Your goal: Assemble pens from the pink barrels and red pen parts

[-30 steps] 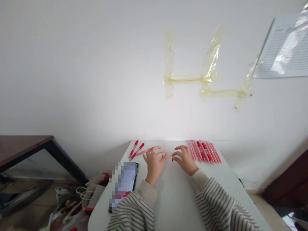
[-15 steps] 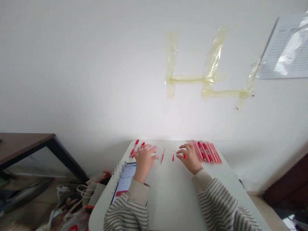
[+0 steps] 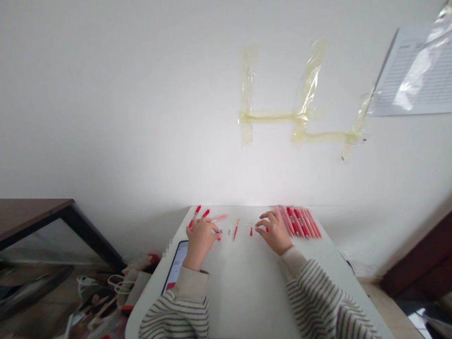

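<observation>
My left hand [image 3: 202, 238] is at the left of the white table [image 3: 247, 292], thumb and fingers closing on a small red pen part [image 3: 219, 238] with a silver bit beside it. My right hand [image 3: 274, 231] holds thumb and index fingertips together; what is between them is too small to make out. A thin pale strip [image 3: 249, 224] reaches toward those fingertips. Between the hands lie a small grey piece [image 3: 229, 231], an orange-and-red refill [image 3: 236, 230] and a red cone tip [image 3: 251, 231]. A red grip [image 3: 267, 230] is partly hidden by my right fingers. A pink barrel [image 3: 220, 218] lies behind my left hand.
Several pink and red pens [image 3: 300, 222] lie in a row at the back right. Red pens [image 3: 197, 210] lie at the back left. A phone [image 3: 173, 270] is partly under my left arm. The wall [image 3: 141, 117] borders the table's back edge.
My left hand has shifted left and its fingers have drawn in, leaving the grey piece in plain view. My right hand keeps nearly the same place and pose. The whole view has shifted slightly.
</observation>
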